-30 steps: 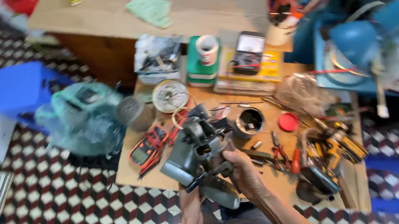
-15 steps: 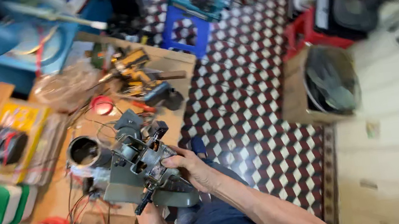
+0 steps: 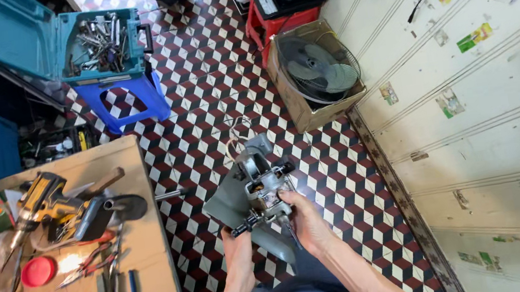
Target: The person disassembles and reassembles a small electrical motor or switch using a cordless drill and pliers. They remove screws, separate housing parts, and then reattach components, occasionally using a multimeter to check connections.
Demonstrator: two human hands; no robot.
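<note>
I hold a grey metal power-tool body [image 3: 254, 190], a stripped machine with a base plate and exposed motor parts, out over the tiled floor to the right of the workbench. My left hand [image 3: 237, 244] grips its lower left side near a black handle. My right hand [image 3: 306, 217] clasps its right side. The tool is tilted, its base plate facing left.
A wooden workbench [image 3: 150, 274] at left carries a yellow drill [image 3: 37, 205], pliers, a red lid [image 3: 39, 271] and a dark can. A teal toolcase [image 3: 100, 43] of bits sits on a blue stool [image 3: 124, 103]. A boxed fan [image 3: 317, 71] stands by the pale wall.
I turned away from the bench, swinging the grey tool off the tabletop and out over the floor; both hands kept their grip.
</note>
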